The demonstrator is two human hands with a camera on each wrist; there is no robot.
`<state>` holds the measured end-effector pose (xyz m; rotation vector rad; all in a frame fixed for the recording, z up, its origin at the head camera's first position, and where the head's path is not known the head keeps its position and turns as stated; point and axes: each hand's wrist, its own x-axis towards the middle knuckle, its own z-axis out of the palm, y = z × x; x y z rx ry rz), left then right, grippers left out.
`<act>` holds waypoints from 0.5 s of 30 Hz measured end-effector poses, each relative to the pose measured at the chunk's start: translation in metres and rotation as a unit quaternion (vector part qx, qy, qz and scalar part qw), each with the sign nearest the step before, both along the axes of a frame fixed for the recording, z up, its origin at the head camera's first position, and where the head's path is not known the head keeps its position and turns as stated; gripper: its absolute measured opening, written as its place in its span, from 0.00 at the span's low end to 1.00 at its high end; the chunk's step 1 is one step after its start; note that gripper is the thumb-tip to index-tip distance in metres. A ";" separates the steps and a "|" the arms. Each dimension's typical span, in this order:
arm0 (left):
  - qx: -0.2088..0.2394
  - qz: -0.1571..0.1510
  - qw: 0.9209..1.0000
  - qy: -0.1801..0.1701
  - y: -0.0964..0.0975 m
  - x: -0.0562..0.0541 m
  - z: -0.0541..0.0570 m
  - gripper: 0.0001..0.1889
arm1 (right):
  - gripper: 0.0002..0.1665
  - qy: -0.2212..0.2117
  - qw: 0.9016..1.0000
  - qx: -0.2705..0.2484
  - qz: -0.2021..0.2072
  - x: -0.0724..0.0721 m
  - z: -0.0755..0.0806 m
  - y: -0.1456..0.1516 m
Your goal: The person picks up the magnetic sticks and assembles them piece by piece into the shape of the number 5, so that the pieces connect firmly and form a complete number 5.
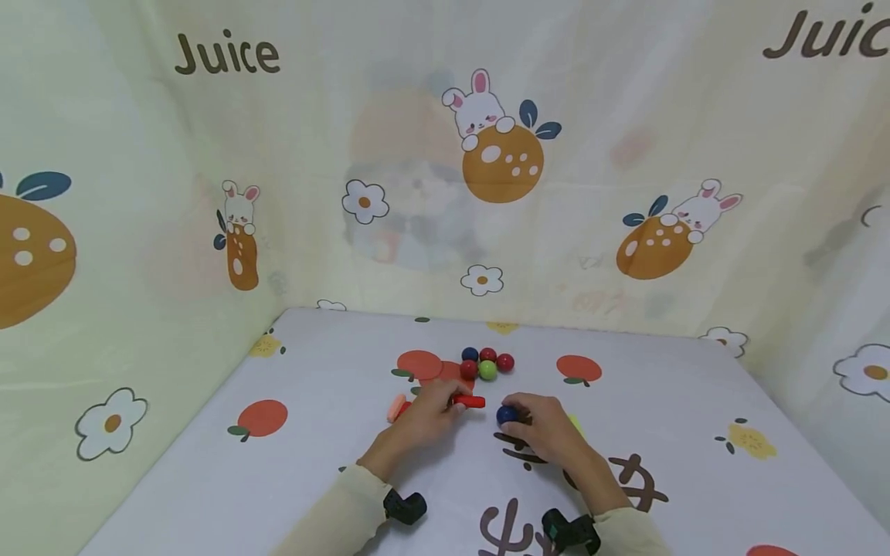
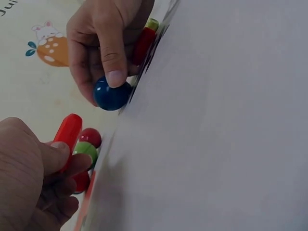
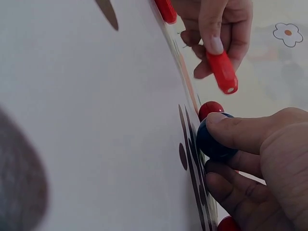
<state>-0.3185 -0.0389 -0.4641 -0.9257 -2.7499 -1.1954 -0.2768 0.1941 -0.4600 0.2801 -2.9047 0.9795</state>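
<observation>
My left hand (image 1: 429,415) pinches a short red stick (image 1: 471,401) between thumb and fingers. In the right wrist view the end of this red stick (image 3: 225,77) shows a small pale dot. To the right of it, my right hand (image 1: 549,426) grips a glossy dark blue ball (image 1: 507,415), close over the table. The thumb lies on top of the blue ball (image 2: 111,94) in the left wrist view. Beyond both hands sits a cluster of balls: one blue (image 1: 470,354), one green (image 1: 488,371) and several red (image 1: 505,362).
An orange-pink stick (image 1: 396,408) and another red piece (image 1: 404,410) lie beside my left wrist, partly hidden. Something yellow-green (image 1: 575,423) peeks out behind my right hand. The white table cover (image 1: 334,494) carries printed fruit, and a patterned curtain (image 1: 389,247) stands behind it.
</observation>
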 end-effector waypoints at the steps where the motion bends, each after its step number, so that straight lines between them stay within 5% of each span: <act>1: -0.001 -0.001 1.000 -0.003 0.001 0.000 -0.001 0.13 | 0.23 0.000 1.000 -0.001 0.001 0.000 0.000 0.000; 15: -0.019 0.010 1.000 -0.014 0.020 -0.001 -0.011 0.09 | 0.21 0.003 1.000 -0.007 0.004 0.000 0.000 0.000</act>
